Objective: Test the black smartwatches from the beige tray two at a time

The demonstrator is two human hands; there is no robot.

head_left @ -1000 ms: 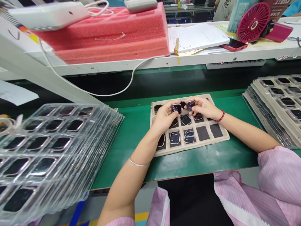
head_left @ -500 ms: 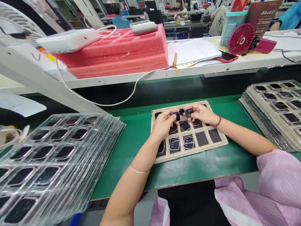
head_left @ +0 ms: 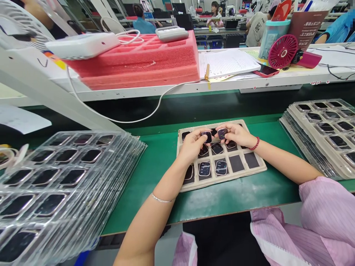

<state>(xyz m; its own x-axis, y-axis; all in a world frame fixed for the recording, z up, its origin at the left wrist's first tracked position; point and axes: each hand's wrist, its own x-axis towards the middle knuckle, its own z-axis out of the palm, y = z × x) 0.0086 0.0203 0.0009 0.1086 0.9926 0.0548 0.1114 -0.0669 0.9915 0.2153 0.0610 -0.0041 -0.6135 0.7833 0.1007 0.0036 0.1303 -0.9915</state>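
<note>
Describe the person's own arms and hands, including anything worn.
The left arm wears a thin silvery bangle; the right arm, a dark red beaded bracelet and a striped pink-lilac sleeve. The left hand and right hand are ungloved.

White shelf [head_left: 227, 85], green bench [head_left: 235, 195] (glossy), tables [head_left: 202, 32] beyond, grey floor [head_left: 165, 251]

So I saw a tray [head_left: 222, 178] on the bench [head_left: 155, 159], tray pile [head_left: 111, 184] to its left, second pile [head_left: 302, 147] right, foam [head_left: 152, 74], papers [head_left: 227, 62] and a fan [head_left: 283, 51] on the shelf [head_left: 222, 84] behind.
</note>
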